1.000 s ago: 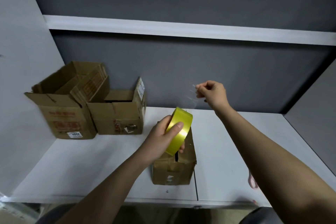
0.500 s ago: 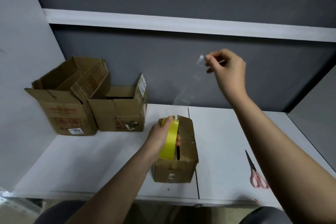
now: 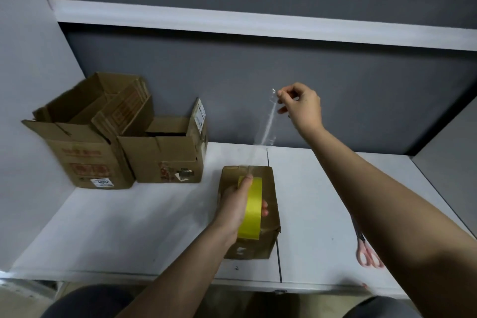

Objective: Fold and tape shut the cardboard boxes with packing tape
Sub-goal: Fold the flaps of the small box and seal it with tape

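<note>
my left hand (image 3: 236, 205) is curled round the tape roll (image 3: 251, 208), thumb lying along its top edge and fingertips showing past its right side. the roll stands on edge on top of the small box (image 3: 268, 188), which i take as my landmark. its flaps are down and its lid is closed under the roll. my left forearm comes up from the near edge of the table (image 3: 129, 227) and crosses the box's near left corner.

my right hand (image 3: 300, 107) is raised well above and behind the box, in front of the grey back wall (image 3: 361, 100). thumb and forefinger pinch the free end of the clear strip (image 3: 267, 124), the other fingers loosely curled. the strip runs taut from that pinch down to the roll, crossing above the box's far edge. my right forearm slopes down to the right of the box, well apart from it.

left of the box, beyond a stretch of bare tabletop, two open boxes stand against the back wall: the big box (image 3: 85, 160) farthest left with its flaps up, and the mid box (image 3: 165, 160) touching it, one flap upright. right of the small box, past a seam in the tabletop (image 3: 277, 253), scissors (image 3: 366, 253) lie near the front edge, partly hidden by my right arm. a white shelf (image 3: 258, 26) runs along the wall high above the box. the box's near face sits close to the table's front edge.
</note>
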The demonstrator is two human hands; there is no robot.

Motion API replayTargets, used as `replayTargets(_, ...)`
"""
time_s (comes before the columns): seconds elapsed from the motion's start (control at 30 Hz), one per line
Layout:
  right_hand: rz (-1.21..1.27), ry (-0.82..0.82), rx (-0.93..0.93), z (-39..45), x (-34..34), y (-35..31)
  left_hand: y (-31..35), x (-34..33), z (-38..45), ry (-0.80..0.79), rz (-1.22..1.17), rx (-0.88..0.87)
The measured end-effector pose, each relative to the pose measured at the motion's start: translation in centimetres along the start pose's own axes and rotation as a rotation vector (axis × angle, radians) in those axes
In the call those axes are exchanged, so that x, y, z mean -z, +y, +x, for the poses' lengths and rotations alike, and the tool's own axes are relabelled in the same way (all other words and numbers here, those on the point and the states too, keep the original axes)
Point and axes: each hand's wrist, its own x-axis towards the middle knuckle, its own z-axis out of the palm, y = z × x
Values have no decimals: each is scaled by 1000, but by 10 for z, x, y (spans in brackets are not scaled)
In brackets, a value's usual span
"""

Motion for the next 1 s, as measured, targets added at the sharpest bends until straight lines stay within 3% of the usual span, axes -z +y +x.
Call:
replayTargets(0.17, -42, -89, -112, 7, -21, 27, 7, -2, -1, -56, 26, 92)
replayTargets(0.37, -98, -257, -159, 4, -39, 48, -5, 0, -12, -72, 86, -10)
replayTargets(0.53, -180, -417, -226, -16, -58, 78, -12, 2, -11, -67, 61, 5)
replayTargets(1.0, -234, -493, -214, -46, -96, 133, -4, 0, 5, -52, 10, 78)
